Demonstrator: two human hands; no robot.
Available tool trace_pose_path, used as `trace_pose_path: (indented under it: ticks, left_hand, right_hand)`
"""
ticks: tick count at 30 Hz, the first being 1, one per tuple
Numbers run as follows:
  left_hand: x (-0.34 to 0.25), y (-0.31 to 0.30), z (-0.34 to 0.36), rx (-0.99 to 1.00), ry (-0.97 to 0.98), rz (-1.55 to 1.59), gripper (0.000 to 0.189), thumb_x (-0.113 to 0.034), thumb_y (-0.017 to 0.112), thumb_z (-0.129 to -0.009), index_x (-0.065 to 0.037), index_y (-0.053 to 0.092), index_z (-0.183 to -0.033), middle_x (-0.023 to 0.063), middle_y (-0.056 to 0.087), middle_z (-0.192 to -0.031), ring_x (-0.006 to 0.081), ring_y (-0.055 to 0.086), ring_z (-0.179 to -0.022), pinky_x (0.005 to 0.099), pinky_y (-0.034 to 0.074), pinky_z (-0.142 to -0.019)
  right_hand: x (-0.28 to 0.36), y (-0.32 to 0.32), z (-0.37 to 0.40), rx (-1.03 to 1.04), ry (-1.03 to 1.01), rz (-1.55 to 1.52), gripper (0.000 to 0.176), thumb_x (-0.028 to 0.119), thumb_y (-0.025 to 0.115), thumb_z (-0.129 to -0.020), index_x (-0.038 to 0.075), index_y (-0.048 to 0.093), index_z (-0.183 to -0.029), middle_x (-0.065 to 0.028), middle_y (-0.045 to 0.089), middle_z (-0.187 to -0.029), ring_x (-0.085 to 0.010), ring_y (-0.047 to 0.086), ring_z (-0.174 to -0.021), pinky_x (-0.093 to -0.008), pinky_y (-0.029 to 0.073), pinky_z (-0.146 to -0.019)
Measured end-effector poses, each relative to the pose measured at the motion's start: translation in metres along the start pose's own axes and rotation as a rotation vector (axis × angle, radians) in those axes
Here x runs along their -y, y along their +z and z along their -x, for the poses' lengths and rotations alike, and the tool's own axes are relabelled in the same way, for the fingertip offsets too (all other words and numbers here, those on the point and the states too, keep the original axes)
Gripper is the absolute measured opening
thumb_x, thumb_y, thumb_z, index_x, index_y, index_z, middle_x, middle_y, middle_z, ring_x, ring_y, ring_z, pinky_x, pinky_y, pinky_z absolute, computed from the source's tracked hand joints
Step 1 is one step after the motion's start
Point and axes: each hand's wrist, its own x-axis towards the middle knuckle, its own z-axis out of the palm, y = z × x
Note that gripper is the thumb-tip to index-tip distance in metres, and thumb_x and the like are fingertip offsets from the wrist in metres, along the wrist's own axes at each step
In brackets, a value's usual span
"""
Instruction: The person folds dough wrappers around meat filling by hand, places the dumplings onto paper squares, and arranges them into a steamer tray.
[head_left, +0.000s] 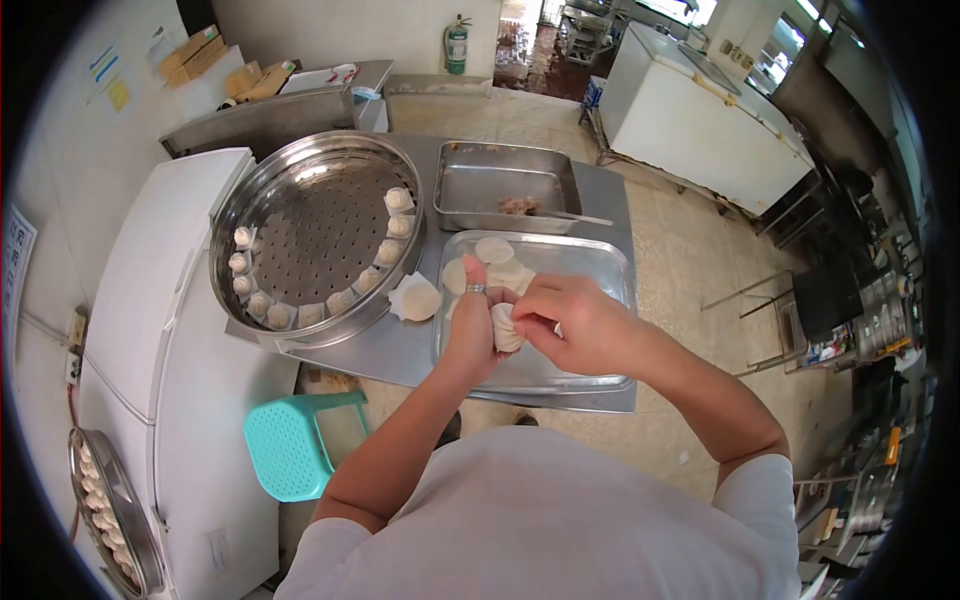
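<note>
A pleated dough bun (507, 330) is cradled in my left hand (472, 338), whose fingers curl round it while the thumb points up; a ring shows on that hand. My right hand (575, 318) pinches the bun's edge from the right. Beneath both hands lies a shallow metal tray (608, 262) with several flat dough rounds (493, 250). To the left, another dough round (419, 301) rests on white paper squares. A large perforated steamer tray (320, 225) holds several finished buns (388, 251) on papers around its rim.
Behind the tray, a deep metal pan (475, 180) contains some filling (517, 206) and a flat-handled utensil (575, 216). A turquoise stool (288, 448) stands below the table's left side. More buns fill a steamer tray (105, 505) at lower left. A white chest freezer (700, 120) stands at back right.
</note>
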Motion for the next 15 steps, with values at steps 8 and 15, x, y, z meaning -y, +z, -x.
trace_pose_path:
  ticks: [8,15]
  left_hand:
    - [-0.010,0.017,0.029,0.125,-0.163,-0.044,0.091,-0.086,0.022,-0.093,-0.004,0.062,-0.090,0.0103,0.066,-0.074,0.0177,0.057,-0.050,0.0285,0.038,-0.041]
    - [0.020,0.010,0.018,-0.038,0.174,-0.088,0.085,-0.078,0.025,-0.100,-0.003,0.063,-0.086,0.0080,0.063,-0.068,0.0158,0.059,-0.050,0.0270,0.039,-0.039]
  right_hand:
    - [0.001,-0.005,0.008,-0.041,0.026,-0.122,0.007,-0.004,0.070,-0.084,0.000,0.069,-0.089,-0.0117,0.067,-0.080,-0.0316,0.066,-0.069,-0.0390,0.052,-0.061]
    - [-0.003,0.005,0.016,-0.112,0.091,-0.077,0.003,-0.002,0.070,-0.083,0.000,0.072,-0.085,-0.0135,0.071,-0.076,-0.0267,0.068,-0.062,-0.0369,0.052,-0.056]
